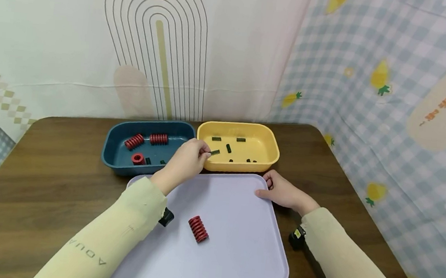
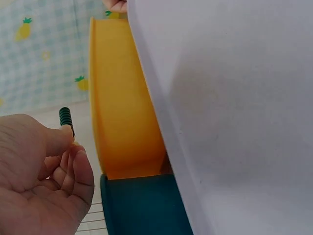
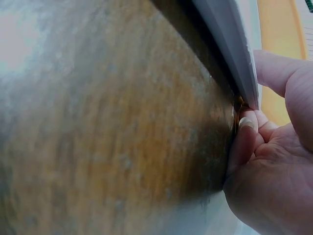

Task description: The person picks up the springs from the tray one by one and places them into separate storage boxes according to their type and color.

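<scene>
Between the thumb and fingertips of my left hand (image 1: pixel 189 157) is a small dark green spring (image 1: pixel 215 152), held over the near left part of the yellow bin (image 1: pixel 240 166). The left wrist view shows the coiled spring (image 2: pixel 65 117) sticking up past the thumb. My right hand (image 1: pixel 283 190) grips the far right corner of the lavender tray (image 1: pixel 237 231). In the right wrist view its thumb (image 3: pixel 274 71) lies on the tray's rim and the other fingers are beneath. A red spring (image 1: pixel 198 229) lies on the tray.
Several green springs (image 1: pixel 228 148) lie in the yellow bin. Left of it, touching, stands a dark blue bin (image 1: pixel 108 147) with red springs (image 1: pixel 158 138) and a few small green ones. Both bins stand behind the tray on a wooden table (image 1: pixel 50 193), near the fabric backdrop (image 1: pixel 245 46).
</scene>
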Motion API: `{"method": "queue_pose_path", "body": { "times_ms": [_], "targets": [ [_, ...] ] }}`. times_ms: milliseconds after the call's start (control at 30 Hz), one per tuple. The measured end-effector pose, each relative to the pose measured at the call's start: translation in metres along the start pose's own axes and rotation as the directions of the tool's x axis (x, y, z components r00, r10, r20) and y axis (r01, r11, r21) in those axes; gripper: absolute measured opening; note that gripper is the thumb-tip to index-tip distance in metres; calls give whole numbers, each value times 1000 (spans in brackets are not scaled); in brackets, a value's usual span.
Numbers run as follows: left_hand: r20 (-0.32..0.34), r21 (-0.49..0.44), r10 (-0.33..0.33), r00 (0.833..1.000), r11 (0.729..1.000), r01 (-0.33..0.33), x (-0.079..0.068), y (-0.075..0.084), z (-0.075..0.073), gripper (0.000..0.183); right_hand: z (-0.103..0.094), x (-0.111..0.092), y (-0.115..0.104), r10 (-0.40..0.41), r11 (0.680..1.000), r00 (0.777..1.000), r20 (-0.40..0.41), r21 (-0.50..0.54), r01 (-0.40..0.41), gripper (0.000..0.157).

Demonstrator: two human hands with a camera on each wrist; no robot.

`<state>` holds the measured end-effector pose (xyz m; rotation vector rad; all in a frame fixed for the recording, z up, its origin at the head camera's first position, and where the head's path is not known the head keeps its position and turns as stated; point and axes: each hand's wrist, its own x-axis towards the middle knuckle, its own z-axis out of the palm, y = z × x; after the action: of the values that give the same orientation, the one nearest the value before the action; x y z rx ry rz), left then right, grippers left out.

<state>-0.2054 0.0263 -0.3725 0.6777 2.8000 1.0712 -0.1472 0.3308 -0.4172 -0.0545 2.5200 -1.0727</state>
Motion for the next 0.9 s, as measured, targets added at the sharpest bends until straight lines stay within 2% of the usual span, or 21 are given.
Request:
{"method": "queue_pose_path", "body": {
  "times_ms": [200, 433, 533, 633, 767, 900],
  "targets": [
    [-31, 22, -25, 999, 999, 26, 2, -1, 2, 11, 0, 2, -3, 5, 1000, 1000, -11, 0, -5, 45],
    [-20, 45, -46, 999, 998, 47, 2, -2, 7, 12, 2, 1, -1, 11, 1000, 1000, 4, 6, -11, 46],
    [-23, 33, -56, 998, 998, 57, 3, -3, 6, 13, 3, 2, -2, 7, 1000, 1000, -6, 12, -7, 45],
    [3, 11, -60, 998, 998, 60, 1, -5, 5, 18, 4, 3, -2, 4, 1000, 1000, -12, 11, -3, 44],
    [72, -8, -13, 997, 1000, 14, -8, -6, 2, 27, 4, 3, 1, 8, 1000, 1000, 2, -1, -8, 45],
    [139, -1, 67, 988, 998, -68, -29, -5, -5, 35, 2, 2, 1, 9, 1000, 1000, 6, -1, -9, 46]
  ]
}}
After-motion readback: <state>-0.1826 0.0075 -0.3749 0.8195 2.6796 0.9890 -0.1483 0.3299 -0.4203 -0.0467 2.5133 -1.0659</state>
